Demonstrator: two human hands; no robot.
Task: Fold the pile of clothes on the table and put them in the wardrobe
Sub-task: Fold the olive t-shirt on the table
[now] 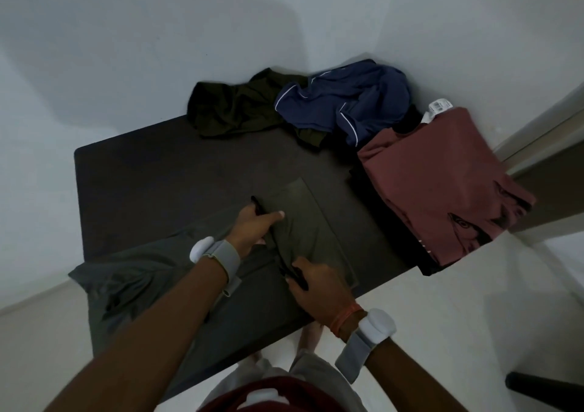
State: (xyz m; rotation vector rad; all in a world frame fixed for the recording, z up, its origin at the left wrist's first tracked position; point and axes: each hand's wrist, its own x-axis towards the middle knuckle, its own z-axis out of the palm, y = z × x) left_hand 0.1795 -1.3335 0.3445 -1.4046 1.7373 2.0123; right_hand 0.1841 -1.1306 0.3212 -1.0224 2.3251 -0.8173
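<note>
Dim room, pale walls meeting in a corner; a dark desk [151, 171] is set into that corner. No wardrobe is seen in this view.

An olive-grey garment [313, 222] (cord ends suggest shorts or trousers) is spread on the near part of the desk. One portion is laid flat toward the middle, and the other is draped over the near-left edge. The left hand [252, 230] is closed over a bunch of the cloth, thumb stretched forward. One end of a black drawcord [256, 205] shows beside its fingers. The right hand [319, 285] is closed in a pinch on the cloth nearer the person, with a second cord end under it. Step judged: a fold is being set up on this piece.

Unfolded at the far edge, touching: a dark olive garment [234, 108] and a navy garment [344, 101] with white piping. At the right, a folded dusty-red T-shirt [436, 184] is stacked on a black garment [425, 264]. The stack overhangs the desk's right edge.

Risks noted:
- The draped portion may drag the garment off the desk once it is lifted, and the fold would be lost.
- Loose cord ends may be trapped inside the fold, leaving a lump.
- The overhanging stack could be tipped to the floor if brushed by the right arm or by swept cloth.
</note>
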